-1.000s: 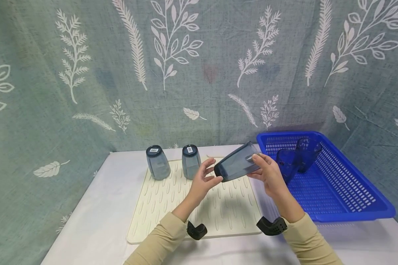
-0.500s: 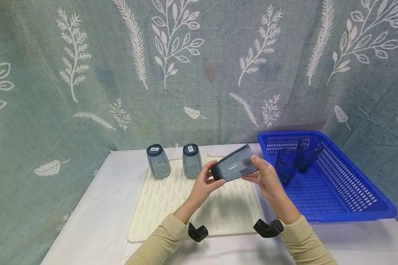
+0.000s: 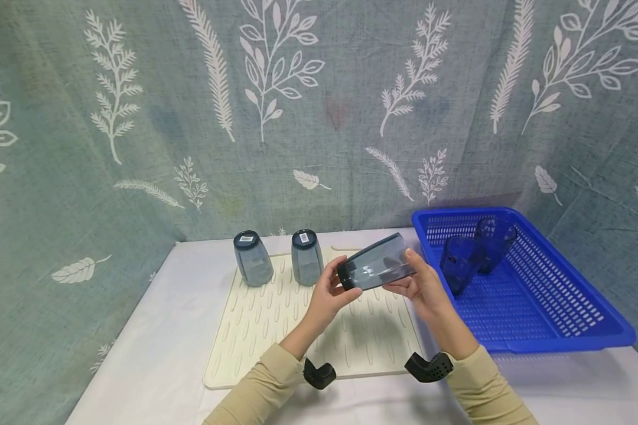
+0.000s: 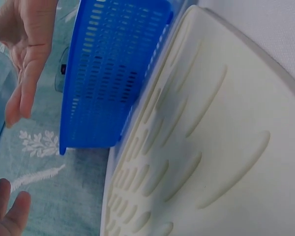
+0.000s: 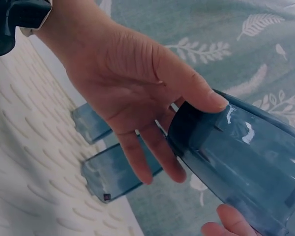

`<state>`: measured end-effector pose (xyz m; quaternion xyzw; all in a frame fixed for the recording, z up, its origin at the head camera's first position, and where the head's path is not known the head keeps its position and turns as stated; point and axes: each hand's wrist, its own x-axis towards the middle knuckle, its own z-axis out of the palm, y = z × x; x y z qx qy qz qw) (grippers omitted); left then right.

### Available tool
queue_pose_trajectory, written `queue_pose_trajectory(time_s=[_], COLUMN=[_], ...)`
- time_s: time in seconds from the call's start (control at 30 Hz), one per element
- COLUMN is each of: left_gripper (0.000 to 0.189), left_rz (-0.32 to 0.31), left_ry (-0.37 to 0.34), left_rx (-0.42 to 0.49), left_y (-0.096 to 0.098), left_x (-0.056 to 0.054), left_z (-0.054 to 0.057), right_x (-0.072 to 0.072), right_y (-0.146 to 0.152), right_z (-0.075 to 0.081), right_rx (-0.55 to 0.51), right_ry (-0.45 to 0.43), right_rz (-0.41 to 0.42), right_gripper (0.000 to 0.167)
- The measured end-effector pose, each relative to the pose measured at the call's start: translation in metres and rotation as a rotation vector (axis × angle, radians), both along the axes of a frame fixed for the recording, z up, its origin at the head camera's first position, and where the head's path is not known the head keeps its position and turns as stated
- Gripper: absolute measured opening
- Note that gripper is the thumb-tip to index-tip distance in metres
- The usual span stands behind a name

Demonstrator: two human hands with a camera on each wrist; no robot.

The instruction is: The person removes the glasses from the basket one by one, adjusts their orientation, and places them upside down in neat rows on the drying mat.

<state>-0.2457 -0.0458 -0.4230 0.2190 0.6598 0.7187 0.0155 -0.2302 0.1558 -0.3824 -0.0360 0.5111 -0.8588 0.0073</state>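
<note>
A smoky blue drinking glass (image 3: 377,261) is held tilted on its side above the white drying mat (image 3: 276,336). My left hand (image 3: 325,294) grips its dark base, thumb along one side, as the right wrist view shows. On the rim end, my right hand (image 3: 422,289) holds the glass between thumb and fingers. Fingertips of the right hand (image 5: 231,222) show at the bottom of the right wrist view. Two matching glasses stand upside down at the mat's back edge, a left glass (image 3: 253,260) and a middle glass (image 3: 306,258).
To the right stands a blue plastic basket (image 3: 542,345) with perforated walls. Inside it, a near glass (image 3: 459,265) and a far glass (image 3: 494,243) stand at its left side. A patterned grey-green cloth (image 3: 319,147) hangs behind the white table (image 3: 154,336).
The held glass has shifted slightly left and turned a little about its length. Its right end has dropped slightly, and my right hand has moved left and down with it.
</note>
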Motion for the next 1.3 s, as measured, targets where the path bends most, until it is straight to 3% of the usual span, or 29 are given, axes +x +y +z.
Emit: queue_pose_trajectory(time_s=[0.47, 0.8, 1.1, 1.3], left_gripper=[0.076, 0.093, 0.089, 0.090], left_rz=[0.033, -0.009, 0.002, -0.012], left_ry=[0.010, 0.013, -0.029, -0.030], left_rx=[0.079, 0.278, 0.421, 0.471], left_y=[0.007, 0.015, 0.019, 0.015], left_x=[0.000, -0.006, -0.009, -0.011], left_z=[-0.003, -0.009, -0.004, 0.001], right_x=[-0.002, -0.002, -0.002, -0.002], right_y=[-0.002, -0.004, -0.005, -0.003], right_z=[-0.003, -0.003, -0.002, 0.001], right_rx=[-0.030, -0.041, -0.078, -0.016], right_ry=[-0.030, -0.001, 0.011, -0.009], right_rz=[0.055, 0.059, 0.108, 0.135], right_gripper=[0.027, 0.028, 0.029, 0.030])
